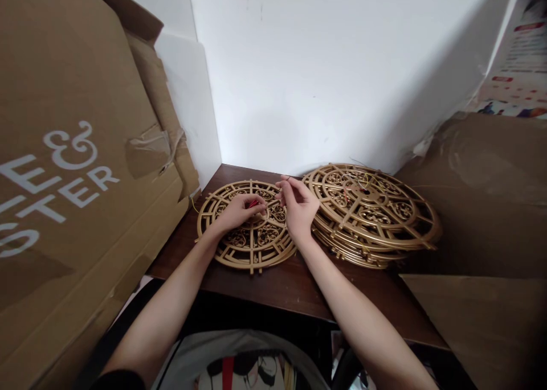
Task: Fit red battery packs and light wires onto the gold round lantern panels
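Note:
A round gold openwork frame (252, 257) with scroll patterns lies flat on the dark wooden table. Over its middle is my left hand (241, 210), its fingers closed around a small red thing (253, 204); most of that is hidden, so its kind is unclear. My right hand (300, 205) is raised at the frame's right side, with thumb and fingers pinched together. Something thin and dark may stick out at those fingertips, too small to name. Close by on the right, a stack of similar gold frames (371, 230) has thin yellow and red wires (361, 180) across its top.
A large cardboard box (85, 94) with white lettering leans in from the left. More cardboard (482, 208) closes the right side. Behind the table (273, 284) rises a white wall (320, 65). Below the front edge, a grey bag-like thing (239, 341) is in view.

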Action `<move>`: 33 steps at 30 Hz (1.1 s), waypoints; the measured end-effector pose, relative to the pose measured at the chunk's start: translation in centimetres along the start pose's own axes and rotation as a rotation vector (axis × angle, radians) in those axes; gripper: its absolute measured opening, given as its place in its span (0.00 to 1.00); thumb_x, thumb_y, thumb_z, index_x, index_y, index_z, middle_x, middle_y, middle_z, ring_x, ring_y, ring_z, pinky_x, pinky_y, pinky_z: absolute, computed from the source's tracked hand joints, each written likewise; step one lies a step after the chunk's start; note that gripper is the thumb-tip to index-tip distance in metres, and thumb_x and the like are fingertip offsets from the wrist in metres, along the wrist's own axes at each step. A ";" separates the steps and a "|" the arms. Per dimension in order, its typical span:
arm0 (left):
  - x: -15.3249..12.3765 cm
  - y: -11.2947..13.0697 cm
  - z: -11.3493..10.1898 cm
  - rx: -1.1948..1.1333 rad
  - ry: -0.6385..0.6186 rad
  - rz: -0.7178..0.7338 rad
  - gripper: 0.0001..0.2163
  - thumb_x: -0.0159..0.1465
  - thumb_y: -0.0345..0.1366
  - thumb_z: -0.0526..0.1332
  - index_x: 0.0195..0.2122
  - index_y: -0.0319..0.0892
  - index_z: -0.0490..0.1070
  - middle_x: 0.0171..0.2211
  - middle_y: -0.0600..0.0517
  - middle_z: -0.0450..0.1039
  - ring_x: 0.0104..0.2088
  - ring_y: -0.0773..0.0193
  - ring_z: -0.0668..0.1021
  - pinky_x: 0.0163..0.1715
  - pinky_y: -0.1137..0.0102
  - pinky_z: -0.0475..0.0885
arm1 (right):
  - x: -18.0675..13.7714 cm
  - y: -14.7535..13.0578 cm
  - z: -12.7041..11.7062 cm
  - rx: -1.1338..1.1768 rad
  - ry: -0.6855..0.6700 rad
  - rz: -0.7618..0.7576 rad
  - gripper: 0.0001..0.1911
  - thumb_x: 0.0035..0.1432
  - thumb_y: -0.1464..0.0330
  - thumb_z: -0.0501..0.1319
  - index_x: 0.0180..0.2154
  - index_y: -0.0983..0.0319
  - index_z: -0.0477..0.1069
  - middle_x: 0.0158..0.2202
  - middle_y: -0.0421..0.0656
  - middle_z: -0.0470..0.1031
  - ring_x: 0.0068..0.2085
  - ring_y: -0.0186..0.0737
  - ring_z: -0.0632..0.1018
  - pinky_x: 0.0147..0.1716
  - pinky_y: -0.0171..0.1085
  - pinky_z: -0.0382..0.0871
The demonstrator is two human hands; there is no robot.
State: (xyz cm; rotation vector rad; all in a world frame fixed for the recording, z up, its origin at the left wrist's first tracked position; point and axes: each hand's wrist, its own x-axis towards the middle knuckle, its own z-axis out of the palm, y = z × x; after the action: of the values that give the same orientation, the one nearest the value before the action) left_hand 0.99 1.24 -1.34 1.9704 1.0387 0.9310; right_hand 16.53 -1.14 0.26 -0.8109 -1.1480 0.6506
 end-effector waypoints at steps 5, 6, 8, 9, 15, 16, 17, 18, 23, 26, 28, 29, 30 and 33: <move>-0.2 0.5 0.1 -0.040 0.081 -0.037 0.14 0.60 0.46 0.61 0.31 0.39 0.76 0.22 0.54 0.69 0.22 0.70 0.66 0.23 0.74 0.61 | -0.2 0.2 0.1 0.020 -0.069 0.107 0.15 0.57 0.58 0.59 0.41 0.60 0.75 0.29 0.42 0.75 0.21 0.31 0.70 0.18 0.33 0.63; -0.2 0.6 0.1 -0.070 0.116 -0.055 0.15 0.60 0.47 0.61 0.31 0.39 0.76 0.20 0.55 0.66 0.20 0.71 0.64 0.21 0.74 0.59 | -0.3 0.4 0.2 0.021 -0.099 0.132 0.15 0.57 0.58 0.60 0.41 0.61 0.75 0.28 0.41 0.75 0.20 0.31 0.69 0.17 0.33 0.61; -0.3 0.8 0.1 -0.161 0.193 -0.080 0.16 0.59 0.48 0.61 0.33 0.39 0.75 0.17 0.57 0.61 0.18 0.72 0.60 0.17 0.75 0.55 | -0.6 0.8 0.3 -0.014 -0.165 0.160 0.15 0.57 0.58 0.60 0.39 0.61 0.76 0.25 0.39 0.73 0.19 0.31 0.68 0.18 0.33 0.60; -0.3 0.8 0.0 -0.212 0.226 -0.084 0.16 0.59 0.49 0.62 0.34 0.39 0.75 0.17 0.58 0.59 0.17 0.73 0.58 0.16 0.75 0.54 | -0.8 1.1 0.3 -0.052 -0.201 0.158 0.15 0.57 0.58 0.60 0.38 0.62 0.77 0.24 0.39 0.73 0.19 0.31 0.67 0.18 0.33 0.61; -0.5 0.8 0.0 -0.353 0.291 -0.095 0.14 0.56 0.46 0.66 0.35 0.40 0.75 0.16 0.59 0.55 0.16 0.74 0.56 0.15 0.75 0.49 | -1.5 1.6 0.4 -0.307 -0.325 0.068 0.14 0.60 0.60 0.58 0.36 0.61 0.78 0.25 0.40 0.75 0.23 0.34 0.68 0.25 0.34 0.61; -0.5 0.8 0.0 -0.346 0.291 -0.095 0.14 0.56 0.46 0.66 0.34 0.40 0.75 0.16 0.59 0.55 0.16 0.74 0.56 0.15 0.75 0.49 | -1.5 1.6 0.4 -0.325 -0.331 0.060 0.13 0.60 0.61 0.58 0.35 0.61 0.78 0.25 0.40 0.76 0.23 0.35 0.69 0.26 0.34 0.61; -0.5 0.8 -0.1 -0.336 0.292 -0.090 0.13 0.56 0.46 0.66 0.34 0.40 0.75 0.16 0.59 0.55 0.16 0.74 0.56 0.15 0.75 0.49 | -1.5 1.7 0.4 -0.341 -0.336 0.054 0.13 0.60 0.61 0.58 0.34 0.61 0.78 0.25 0.40 0.76 0.23 0.35 0.69 0.26 0.35 0.61; -0.5 0.8 -0.1 -0.320 0.297 -0.081 0.13 0.56 0.45 0.66 0.34 0.40 0.75 0.17 0.59 0.56 0.16 0.74 0.56 0.16 0.74 0.50 | -1.5 1.7 0.3 -0.357 -0.339 0.047 0.13 0.60 0.62 0.58 0.34 0.61 0.78 0.25 0.40 0.76 0.24 0.35 0.69 0.27 0.35 0.61; -0.4 0.9 -0.1 -0.172 0.334 -0.048 0.11 0.56 0.44 0.65 0.32 0.40 0.76 0.18 0.58 0.59 0.19 0.72 0.59 0.19 0.73 0.54 | -1.3 2.0 0.2 -0.399 -0.335 -0.046 0.10 0.59 0.65 0.59 0.33 0.60 0.79 0.30 0.42 0.77 0.30 0.39 0.74 0.34 0.37 0.65; -0.4 1.0 -0.1 -0.086 0.362 -0.030 0.10 0.56 0.43 0.65 0.30 0.40 0.75 0.20 0.57 0.62 0.21 0.70 0.60 0.21 0.72 0.55 | -1.3 2.2 0.1 -0.360 -0.299 -0.033 0.08 0.58 0.66 0.60 0.33 0.59 0.79 0.34 0.43 0.79 0.36 0.41 0.76 0.39 0.39 0.68; -0.4 1.0 0.0 -0.061 0.364 -0.037 0.10 0.56 0.42 0.64 0.30 0.40 0.75 0.21 0.57 0.62 0.22 0.70 0.60 0.22 0.72 0.56 | -1.4 2.4 0.2 -0.301 -0.275 0.045 0.08 0.57 0.65 0.61 0.34 0.59 0.78 0.36 0.44 0.79 0.35 0.41 0.77 0.36 0.39 0.70; -0.4 1.0 0.0 -0.056 0.362 -0.045 0.10 0.56 0.42 0.64 0.30 0.40 0.74 0.20 0.57 0.62 0.22 0.70 0.60 0.22 0.72 0.56 | -1.4 2.6 0.2 -0.267 -0.269 0.096 0.09 0.57 0.64 0.61 0.35 0.60 0.78 0.35 0.44 0.79 0.33 0.41 0.77 0.33 0.38 0.71; -0.4 1.0 0.1 -0.054 0.360 -0.051 0.10 0.56 0.43 0.64 0.31 0.40 0.74 0.20 0.57 0.62 0.22 0.70 0.60 0.22 0.72 0.56 | -1.4 2.8 0.2 -0.231 -0.266 0.148 0.10 0.56 0.63 0.62 0.36 0.60 0.78 0.34 0.44 0.79 0.30 0.40 0.77 0.29 0.38 0.71; -0.4 1.0 0.1 -0.061 0.358 -0.048 0.11 0.56 0.44 0.64 0.31 0.40 0.73 0.20 0.57 0.62 0.22 0.70 0.61 0.22 0.72 0.56 | -1.5 3.1 0.4 -0.122 -0.257 0.255 0.12 0.54 0.61 0.63 0.37 0.62 0.77 0.30 0.43 0.78 0.23 0.36 0.74 0.22 0.35 0.69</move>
State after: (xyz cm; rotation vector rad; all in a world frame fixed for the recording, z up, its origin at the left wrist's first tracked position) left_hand 1.28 0.43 -0.72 1.7572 1.2313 1.3047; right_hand 15.58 -0.52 -3.06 -1.0093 -1.3384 0.9233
